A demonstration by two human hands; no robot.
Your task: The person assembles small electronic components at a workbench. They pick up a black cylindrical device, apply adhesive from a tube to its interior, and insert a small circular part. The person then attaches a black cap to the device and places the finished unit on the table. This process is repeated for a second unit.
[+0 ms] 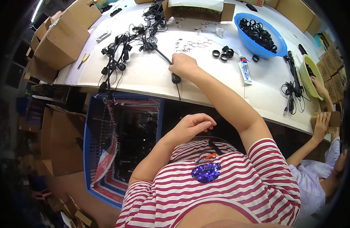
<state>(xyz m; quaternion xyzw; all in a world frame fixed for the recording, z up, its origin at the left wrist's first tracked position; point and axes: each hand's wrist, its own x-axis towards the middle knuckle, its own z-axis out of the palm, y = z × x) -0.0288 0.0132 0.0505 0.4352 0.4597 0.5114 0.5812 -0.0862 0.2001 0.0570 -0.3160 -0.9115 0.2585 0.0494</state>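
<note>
My right hand (184, 65) is closed around a slim black rod (163, 55) with a thick round end (176, 78). A thin cable hangs from that end over the table's front edge. The rod's middle is hidden in my fingers. My left hand (194, 126) is in front of my striped shirt, below the table edge, with loosely bent fingers and nothing visible in them. Left of the rod lies a tangle of black corded parts (116, 53). Small clear pieces (190, 45) are scattered beyond my right hand, with several black rings (223, 57) to their right.
A blue bowl of black rings (241, 38), a tube (245, 70) and black corded rods (292, 87) lie to the right. A co-worker's hands (321, 123) are by a small box and a yellow-green bowl (306, 76). Yellow-handled pliers (83, 59) lie left; a blue crate (87, 152) stands below.
</note>
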